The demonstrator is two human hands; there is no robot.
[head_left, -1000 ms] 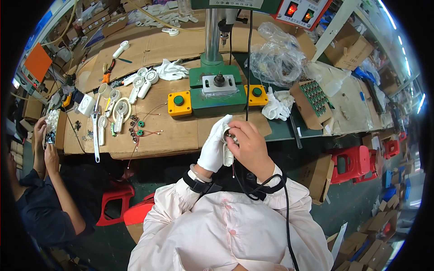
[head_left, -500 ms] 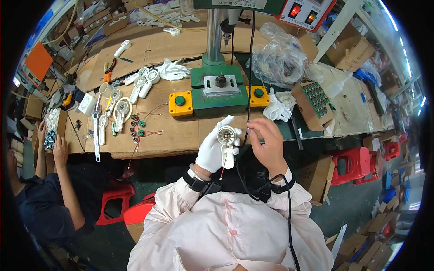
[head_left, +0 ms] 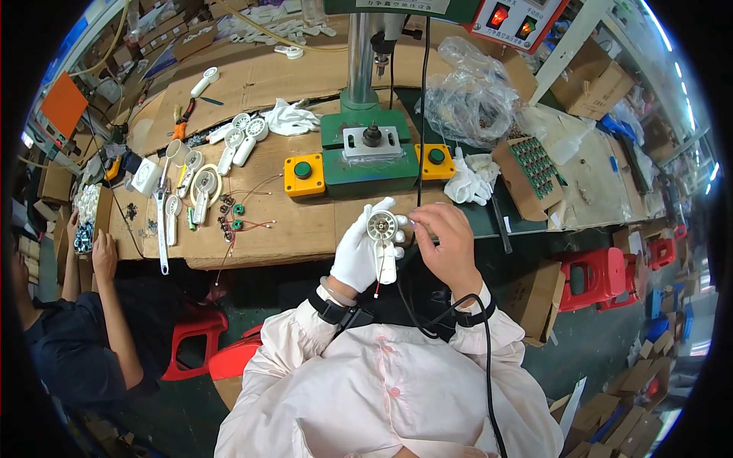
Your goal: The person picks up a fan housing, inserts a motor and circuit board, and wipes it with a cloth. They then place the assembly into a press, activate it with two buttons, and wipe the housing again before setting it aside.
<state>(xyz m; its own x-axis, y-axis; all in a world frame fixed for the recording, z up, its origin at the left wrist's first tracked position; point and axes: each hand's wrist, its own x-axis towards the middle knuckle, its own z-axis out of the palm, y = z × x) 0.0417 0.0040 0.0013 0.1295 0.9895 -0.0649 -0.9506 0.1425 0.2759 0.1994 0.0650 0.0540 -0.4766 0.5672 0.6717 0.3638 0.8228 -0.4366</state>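
Observation:
My left hand (head_left: 353,256), in a white glove, grips a white handheld-fan housing (head_left: 385,269) in front of the bench edge. The round head faces up and shows a ring of slots with a metal part in its middle. A thin red wire (head_left: 378,284) hangs down along the handle to a small white plug. My right hand (head_left: 450,248) is bare. Its thumb and index finger come together beside the fan head, close to the gloved fingertips; whatever they pinch is too small to make out.
A green press (head_left: 372,156) with two yellow button boxes (head_left: 304,175) stands ahead. Fan housings (head_left: 205,187), wired parts (head_left: 237,217) and a wrench (head_left: 162,229) lie left. A box of circuit boards (head_left: 534,172) sits right. A co-worker's hand (head_left: 104,256) is far left. A black cable (head_left: 489,366) crosses my right wrist.
My right hand has moved slightly left, its fingertips now at the edge of the fan head. My left hand still holds the fan housing, turned very slightly.

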